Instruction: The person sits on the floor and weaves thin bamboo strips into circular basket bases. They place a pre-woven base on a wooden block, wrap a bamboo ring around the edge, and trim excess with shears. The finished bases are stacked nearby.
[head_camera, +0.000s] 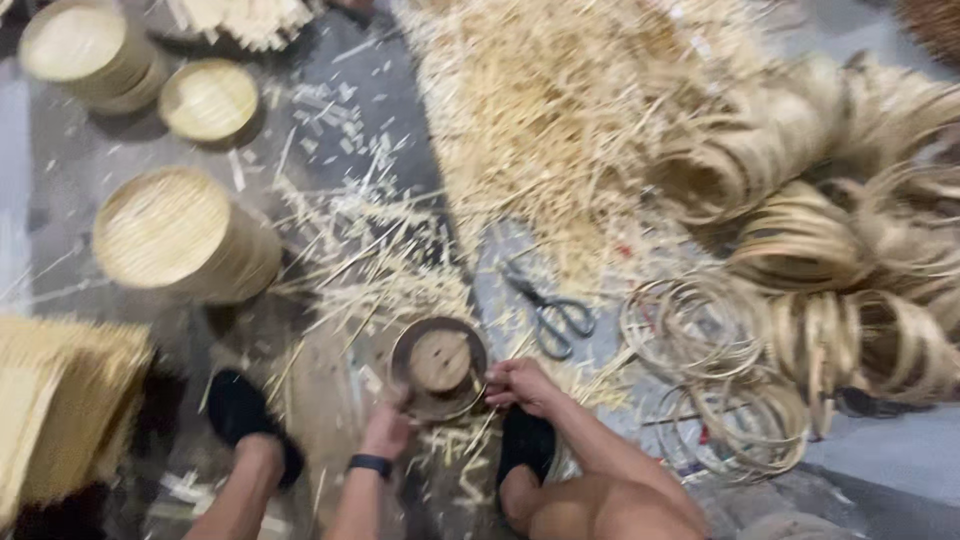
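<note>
Littered floor (80, 180), round form (438, 366) between both hands (455, 408)

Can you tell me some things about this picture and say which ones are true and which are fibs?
1. Both hands hold a round wooden form. True: the left hand and right hand grip the round form.
2. The scissors are in the right hand. False: the scissors lie on the floor.
3. Coiled strip rings are piled on the right. True: the rings lie there.
4. The left wrist is bare. False: it wears a dark band.
</note>
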